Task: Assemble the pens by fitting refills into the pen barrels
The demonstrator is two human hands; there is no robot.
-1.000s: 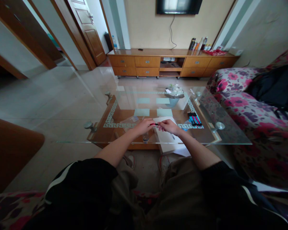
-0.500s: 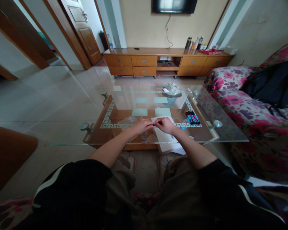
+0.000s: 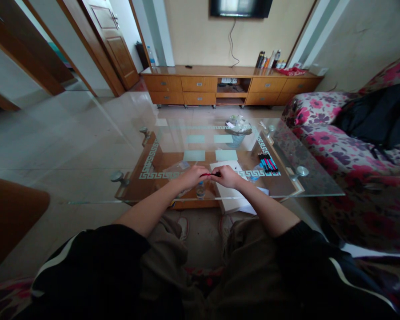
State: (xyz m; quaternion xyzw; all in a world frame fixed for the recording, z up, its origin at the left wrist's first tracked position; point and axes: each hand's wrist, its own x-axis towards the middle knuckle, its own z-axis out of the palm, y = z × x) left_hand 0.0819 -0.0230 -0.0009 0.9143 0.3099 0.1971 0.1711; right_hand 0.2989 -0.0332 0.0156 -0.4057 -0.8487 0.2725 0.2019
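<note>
My left hand (image 3: 195,175) and my right hand (image 3: 228,175) meet above the near part of the glass table, fingers closed. Between them lies a thin red pen (image 3: 205,174) with a black end. The left fingers pinch its red part, and the right fingers close round the black end; much of it is hidden by the fingers. To the right, a row of several pens (image 3: 268,164), blue and pink with black ends, rests on the glass table (image 3: 173,144).
Beneath the glass are a white box (image 3: 227,192) and a clear bottle (image 3: 200,190). A filled waste basket (image 3: 236,140) stands beyond. On the right is a flowered sofa (image 3: 315,106) with a black bag (image 3: 378,115). A wooden cabinet (image 3: 166,83) lines the far wall.
My hands have drawn slightly apart and lower, and more of the red pen and its black end shows between them. The row of pens has not moved.
</note>
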